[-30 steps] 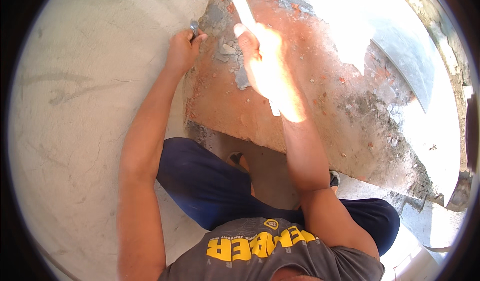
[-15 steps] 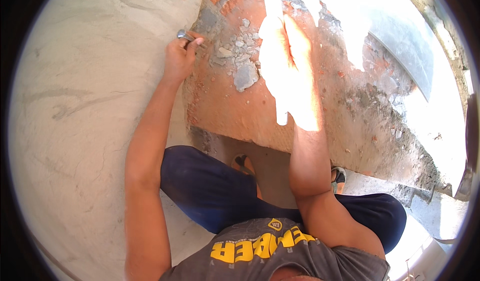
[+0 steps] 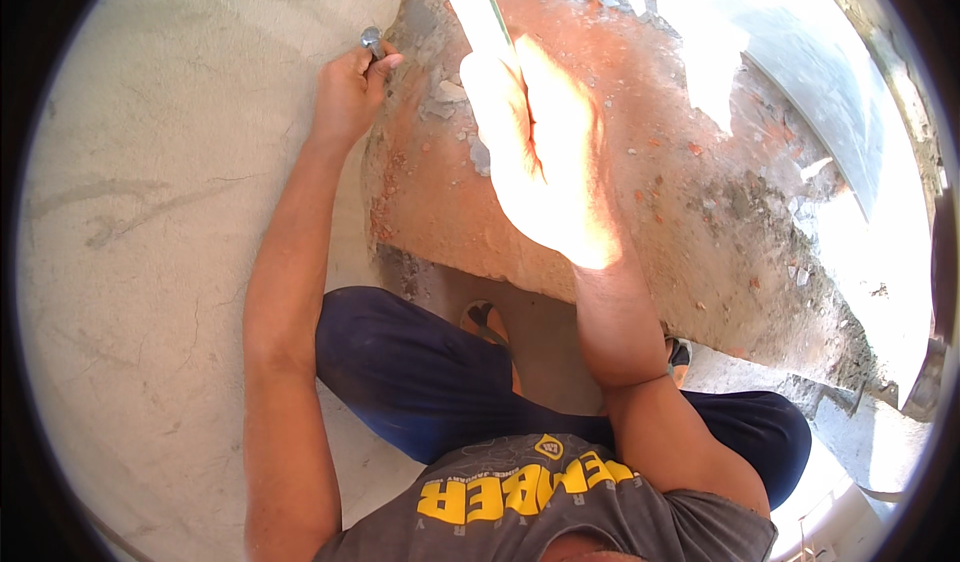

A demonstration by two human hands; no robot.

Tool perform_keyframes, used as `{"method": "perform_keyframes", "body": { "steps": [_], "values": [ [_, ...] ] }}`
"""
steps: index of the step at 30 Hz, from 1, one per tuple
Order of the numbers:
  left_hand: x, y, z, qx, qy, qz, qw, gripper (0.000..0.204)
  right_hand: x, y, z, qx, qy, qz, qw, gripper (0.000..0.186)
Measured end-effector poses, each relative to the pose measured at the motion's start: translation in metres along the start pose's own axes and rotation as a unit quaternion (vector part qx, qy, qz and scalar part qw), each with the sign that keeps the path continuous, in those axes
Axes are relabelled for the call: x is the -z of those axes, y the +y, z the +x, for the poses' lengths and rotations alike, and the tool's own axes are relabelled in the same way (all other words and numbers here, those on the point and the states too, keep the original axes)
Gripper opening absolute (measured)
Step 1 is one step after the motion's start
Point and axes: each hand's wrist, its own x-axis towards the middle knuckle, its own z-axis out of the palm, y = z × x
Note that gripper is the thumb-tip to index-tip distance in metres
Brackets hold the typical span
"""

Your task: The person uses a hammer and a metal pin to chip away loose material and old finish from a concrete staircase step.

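My left hand point(image 3: 347, 92) is closed around a short metal chisel point(image 3: 372, 39), whose round grey head shows above my fingers, held against the left edge of a reddish brick and mortar ledge point(image 3: 640, 192). My right hand point(image 3: 535, 132), washed out by sunlight, grips a long pale handle point(image 3: 470, 2) that runs up and out of view; its head is hidden. Grey mortar chips point(image 3: 450, 97) lie on the brick between my two hands.
A pale plastered wall point(image 3: 170, 212) fills the left side. I am crouched, with dark blue trousers point(image 3: 420, 382) and sandalled feet point(image 3: 485, 320) below the ledge. A grey curved slab point(image 3: 830, 92) and bright sunlit rubble lie at the right.
My right hand and its handle have swung up and toward the middle of the ledge. My left hand stays at the brick's left edge, with the chisel a little higher in view.
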Motion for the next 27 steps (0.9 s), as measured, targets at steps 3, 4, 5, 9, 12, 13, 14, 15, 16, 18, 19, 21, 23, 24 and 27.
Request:
{"method": "perform_keyframes", "body": {
  "steps": [3, 4, 5, 9, 12, 13, 14, 15, 16, 18, 19, 21, 23, 24, 27],
  "values": [
    [-0.003, 0.011, 0.006, -0.016, -0.008, 0.02, 1.0, 0.012, -0.008, 0.019, -0.006, 0.007, 0.013, -0.039, 0.999, 0.022],
    [0.0, 0.013, 0.007, -0.016, -0.008, 0.03, 0.999, 0.012, -0.012, 0.025, -0.006, -0.07, -0.02, -0.055, 0.996, 0.021],
    [-0.002, 0.014, 0.006, -0.016, -0.007, 0.037, 0.999, 0.012, -0.015, 0.038, -0.006, -0.113, -0.059, -0.064, 0.99, 0.022],
    [-0.003, -0.007, 0.005, 0.001, -0.008, -0.002, 1.0, 0.014, -0.011, 0.035, 0.007, -0.124, -0.085, -0.128, 0.98, 0.02],
    [-0.005, -0.016, 0.003, 0.005, 0.003, -0.02, 1.0, 0.017, -0.005, 0.011, 0.015, -0.025, -0.019, -0.097, 0.995, 0.022],
    [-0.008, -0.014, 0.006, 0.001, 0.008, -0.013, 1.0, 0.018, -0.003, 0.007, 0.018, 0.03, 0.017, -0.081, 0.996, 0.023],
    [-0.01, -0.012, 0.009, -0.003, 0.013, -0.006, 1.0, 0.018, -0.006, 0.014, 0.018, 0.068, 0.049, -0.057, 0.995, 0.026],
    [-0.012, -0.009, 0.011, 0.005, 0.015, -0.009, 1.0, 0.018, -0.008, 0.025, 0.017, 0.004, -0.004, -0.084, 0.996, 0.027],
    [-0.013, -0.008, 0.012, 0.013, 0.015, -0.01, 1.0, 0.018, -0.01, 0.033, 0.017, -0.06, -0.056, -0.107, 0.991, 0.028],
    [-0.015, -0.005, 0.012, 0.015, 0.017, -0.007, 1.0, 0.018, -0.011, 0.047, 0.021, -0.133, -0.14, -0.202, 0.96, 0.032],
    [-0.014, -0.005, 0.01, 0.012, 0.017, -0.001, 1.0, 0.018, -0.011, 0.045, 0.022, -0.107, -0.123, -0.184, 0.969, 0.032],
    [-0.011, -0.007, 0.009, 0.011, 0.018, 0.014, 1.0, 0.018, -0.007, 0.037, 0.026, -0.056, -0.086, -0.149, 0.983, 0.034],
    [-0.011, -0.007, 0.012, 0.017, 0.017, 0.024, 0.999, 0.018, -0.007, 0.025, 0.034, 0.022, -0.024, -0.093, 0.995, 0.031],
    [-0.012, -0.006, 0.01, 0.028, 0.018, 0.019, 0.999, 0.018, -0.01, 0.022, 0.036, 0.064, 0.01, -0.088, 0.994, 0.03],
    [-0.016, -0.006, 0.012, 0.039, 0.027, 0.012, 0.999, 0.017, -0.012, 0.024, 0.034, -0.04, -0.039, -0.107, 0.993, 0.031]
  ]
}}
